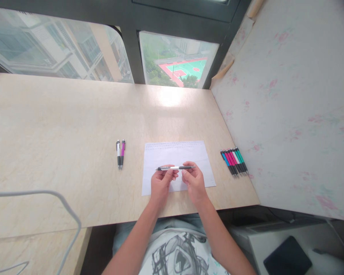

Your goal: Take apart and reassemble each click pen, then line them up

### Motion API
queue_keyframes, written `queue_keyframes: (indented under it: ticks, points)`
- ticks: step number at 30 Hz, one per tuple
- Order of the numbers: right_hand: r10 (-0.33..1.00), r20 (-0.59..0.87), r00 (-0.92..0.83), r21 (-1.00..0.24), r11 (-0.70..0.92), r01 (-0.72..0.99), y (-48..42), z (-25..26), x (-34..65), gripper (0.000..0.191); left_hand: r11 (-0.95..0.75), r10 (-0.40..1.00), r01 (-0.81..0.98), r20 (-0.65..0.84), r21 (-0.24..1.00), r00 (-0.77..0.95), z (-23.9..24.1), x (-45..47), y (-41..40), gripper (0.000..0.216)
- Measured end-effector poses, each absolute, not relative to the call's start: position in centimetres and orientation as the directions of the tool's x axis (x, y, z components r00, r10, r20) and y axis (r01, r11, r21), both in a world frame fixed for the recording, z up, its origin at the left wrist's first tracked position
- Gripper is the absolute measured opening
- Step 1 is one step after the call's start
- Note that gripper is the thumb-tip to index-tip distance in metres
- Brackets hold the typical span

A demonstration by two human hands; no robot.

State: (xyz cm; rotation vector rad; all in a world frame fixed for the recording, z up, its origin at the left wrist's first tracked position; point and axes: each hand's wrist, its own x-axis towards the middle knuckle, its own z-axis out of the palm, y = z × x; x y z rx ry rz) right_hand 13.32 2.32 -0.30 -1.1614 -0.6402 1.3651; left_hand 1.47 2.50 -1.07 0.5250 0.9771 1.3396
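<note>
Just below the frame's centre, a white-and-black click pen lies level between my hands, its long axis running left to right, clip end to the left and black grip section to the right. My left hand pinches the clip end between thumb and fingers; my right hand is closed lightly around the grip end. Beneath is a sheet of paper with writing along its top edge. Left of centre lie a white pen and a purple pen; at right, a row of coloured pens.
</note>
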Motion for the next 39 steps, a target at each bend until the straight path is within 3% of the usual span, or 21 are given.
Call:
queue_keyframes:
  ticks: [5,12,18,23,28,33,39]
  points:
    - [0.935,-0.317,0.159,-0.897,-0.241,-0.371,2.42,-0.33,13.02,0.031,0.204,0.957,-0.572,-0.285,0.795,-0.056,-0.96,1.48,2.52,0.025]
    - [0.955,-0.227,0.191,-0.924,-0.149,-0.353,2.34,-0.22,13.11,0.023,0.212,0.952,-0.581,-0.3,0.786,-0.058,-0.59,1.59,2.57,0.025]
    - [0.955,-0.263,0.134,-0.9,-0.193,-0.391,2.12,-0.45,13.19,0.031,0.21,0.953,-0.602,-0.298,0.77,-0.05,-0.93,1.51,2.58,0.025]
    - [0.931,-0.289,0.222,-0.925,-0.213,-0.314,2.38,-0.29,13.04,0.028,0.21,0.955,-0.577,-0.292,0.789,-0.051,-0.84,1.54,2.5,0.025]
    - [0.946,-0.232,0.228,-0.935,-0.152,-0.32,2.27,-0.39,13.28,0.021,0.206,0.955,-0.581,-0.292,0.787,-0.056,-0.83,1.56,2.55,0.025]
    - [0.963,-0.219,0.159,-0.925,-0.153,-0.347,2.08,-0.64,13.41,0.03,0.203,0.955,-0.599,-0.292,0.775,-0.055,-0.95,1.55,2.58,0.025]
    - [0.933,-0.253,0.255,-0.944,-0.18,-0.277,2.31,-0.54,13.26,0.027,0.207,0.954,-0.562,-0.292,0.801,-0.065,-0.87,1.61,2.49,0.026]
